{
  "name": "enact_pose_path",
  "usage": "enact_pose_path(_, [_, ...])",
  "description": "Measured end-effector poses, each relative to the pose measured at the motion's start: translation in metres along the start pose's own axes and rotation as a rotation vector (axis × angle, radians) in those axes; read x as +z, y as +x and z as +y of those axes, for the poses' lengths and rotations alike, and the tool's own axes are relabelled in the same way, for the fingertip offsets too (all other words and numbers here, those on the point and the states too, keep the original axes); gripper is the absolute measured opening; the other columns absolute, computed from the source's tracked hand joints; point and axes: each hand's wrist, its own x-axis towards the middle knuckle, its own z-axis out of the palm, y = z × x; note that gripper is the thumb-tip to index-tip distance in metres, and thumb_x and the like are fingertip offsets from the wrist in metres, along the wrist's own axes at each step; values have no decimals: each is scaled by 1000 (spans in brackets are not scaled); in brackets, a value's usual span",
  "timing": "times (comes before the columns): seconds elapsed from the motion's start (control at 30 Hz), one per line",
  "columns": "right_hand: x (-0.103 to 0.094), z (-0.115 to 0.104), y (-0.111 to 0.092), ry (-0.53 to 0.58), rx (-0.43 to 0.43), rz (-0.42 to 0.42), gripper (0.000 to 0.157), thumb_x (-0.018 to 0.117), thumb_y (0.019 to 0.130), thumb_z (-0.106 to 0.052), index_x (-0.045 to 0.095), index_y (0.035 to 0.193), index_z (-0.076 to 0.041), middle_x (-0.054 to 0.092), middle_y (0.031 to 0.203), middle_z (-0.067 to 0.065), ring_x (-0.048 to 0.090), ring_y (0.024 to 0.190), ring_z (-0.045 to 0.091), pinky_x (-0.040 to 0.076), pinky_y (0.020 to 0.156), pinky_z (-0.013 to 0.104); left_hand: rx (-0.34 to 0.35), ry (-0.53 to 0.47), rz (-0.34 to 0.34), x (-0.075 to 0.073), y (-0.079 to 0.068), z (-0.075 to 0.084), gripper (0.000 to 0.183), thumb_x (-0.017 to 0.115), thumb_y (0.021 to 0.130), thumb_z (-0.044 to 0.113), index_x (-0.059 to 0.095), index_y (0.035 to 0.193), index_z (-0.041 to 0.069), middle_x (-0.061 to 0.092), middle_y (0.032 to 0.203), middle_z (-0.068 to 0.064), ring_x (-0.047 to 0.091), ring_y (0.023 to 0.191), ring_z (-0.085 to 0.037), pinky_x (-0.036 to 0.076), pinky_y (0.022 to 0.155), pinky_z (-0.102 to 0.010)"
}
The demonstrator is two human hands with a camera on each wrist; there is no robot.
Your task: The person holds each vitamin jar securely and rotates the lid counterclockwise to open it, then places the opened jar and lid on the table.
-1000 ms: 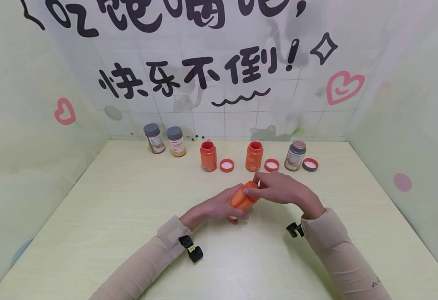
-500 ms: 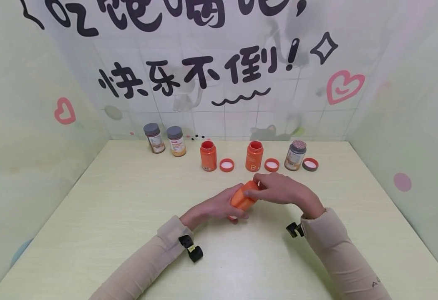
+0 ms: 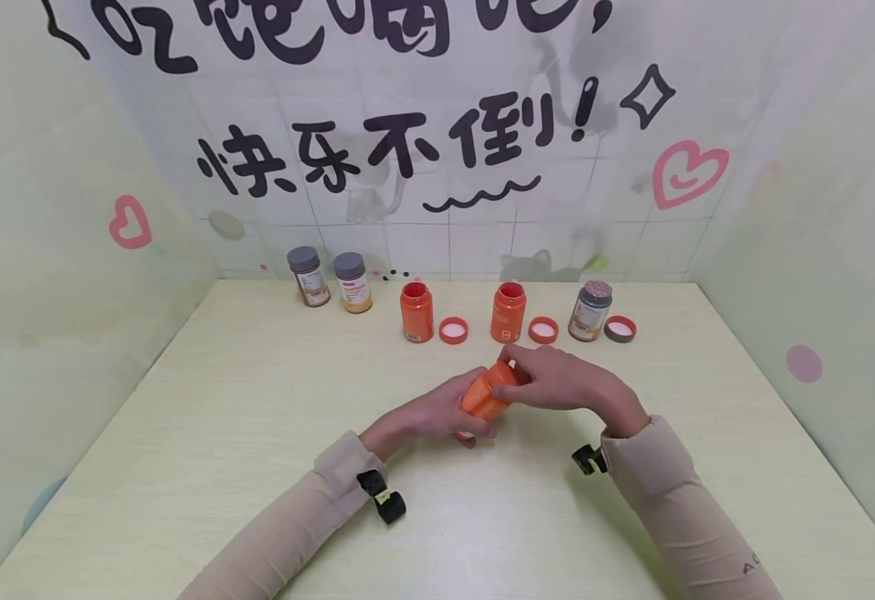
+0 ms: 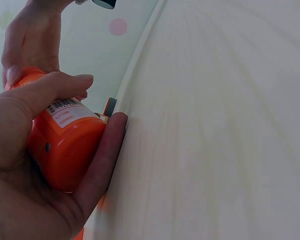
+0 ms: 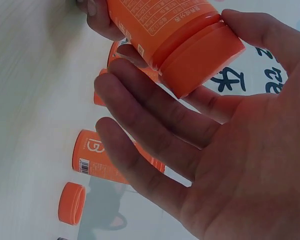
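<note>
Orange bottle (image 3: 482, 404) tilts mid-frame, its cap (image 5: 202, 60) pinched in the right hand (image 3: 561, 377), the left hand's (image 3: 437, 412) grip clamped lower, apparently to steady it.

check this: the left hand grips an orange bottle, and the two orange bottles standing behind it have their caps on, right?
Wrong on one point: the head view shows the left standing bottle and the right standing bottle both open, the left cap and the right cap lying beside them. The left hand does grip an orange bottle.
</note>
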Motion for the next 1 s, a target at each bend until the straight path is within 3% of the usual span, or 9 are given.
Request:
enact_pose_path(0.13, [0,0,-1,12,-8,1,39,65,95,-43,56,123,-17,59,82,-1,58,75,15,48,69,31,-1,3,2,0,0,0,55,78,88,14,49,134,23,56,122,-5,56,113,-24,63,73,-35])
enact_pose_path(0.37, [-1,2,-1,-1,70,45,60,62,92,-67,57,128,-19,66,92,-2,63,84,16,52,73,33,-8,-7,-2,-1,0,0,58,79,88,14,48,137,23,58,126,-4,56,116,-23,62,76,-34])
enact_pose_path(0.5, [0,3,-1,-39,120,45,58,57,92,-72,62,115,-19,63,83,-2,61,78,16,48,67,32,-11,-7,-2,-1,0,-1,61,78,89,16,47,140,25,58,125,-3,56,116,-22,61,77,-34])
enact_pose_path(0.67, [0,3,0,-61,120,30,54,54,94,-71,64,94,-18,53,72,-2,54,68,16,40,62,30,-5,-8,-6,-1,0,-1,62,77,89,17,46,142,27,57,124,-5,57,114,-23,61,76,-34])
enact_pose_path(1.0, [1,3,1,-42,107,27,45,58,95,-64,62,94,-19,55,74,-2,55,70,16,42,63,30,-11,-3,-7,-1,1,-2,59,78,89,16,48,138,25,57,125,-4,56,115,-23,62,77,-34])
